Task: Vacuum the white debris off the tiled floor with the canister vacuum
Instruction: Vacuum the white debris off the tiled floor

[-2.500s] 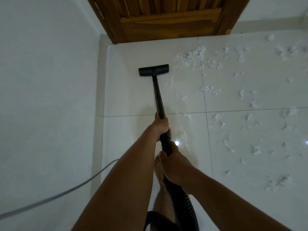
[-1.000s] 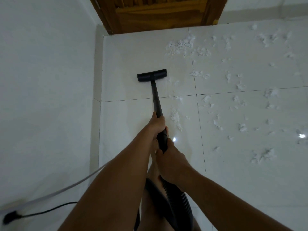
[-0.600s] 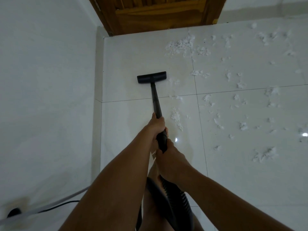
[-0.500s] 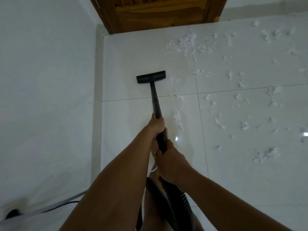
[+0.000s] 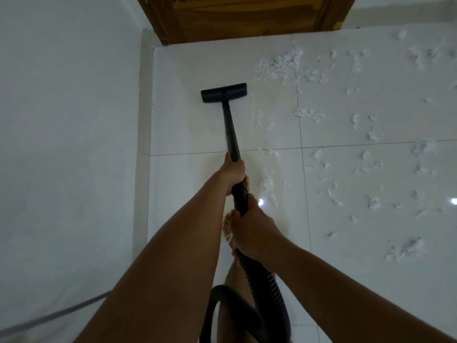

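On the far left floor tile, a little short of the wooden door point(image 5: 235, 18), the black vacuum head point(image 5: 223, 92) lies flat on the tiled floor point(image 5: 188, 129). Its black tube point(image 5: 231, 129) slants back toward the person. The left hand point(image 5: 235, 174) grips the tube's near end, fingers curled round it. The right hand point(image 5: 252, 231) grips just nearer, where the ribbed hose point(image 5: 262, 288) begins, fingers wrapped round it too. The hose loops down at the near edge. White debris point(image 5: 279, 65) lies scattered to the right of the vacuum head: a thick clump near the door, small tufts across the right tiles, and one tuft point(image 5: 267, 181) just right of the left hand. A foot point(image 5: 227, 225) shows beneath the hands. A grey cord point(image 5: 49, 315) crosses the near left corner before the white wall point(image 5: 61, 120).
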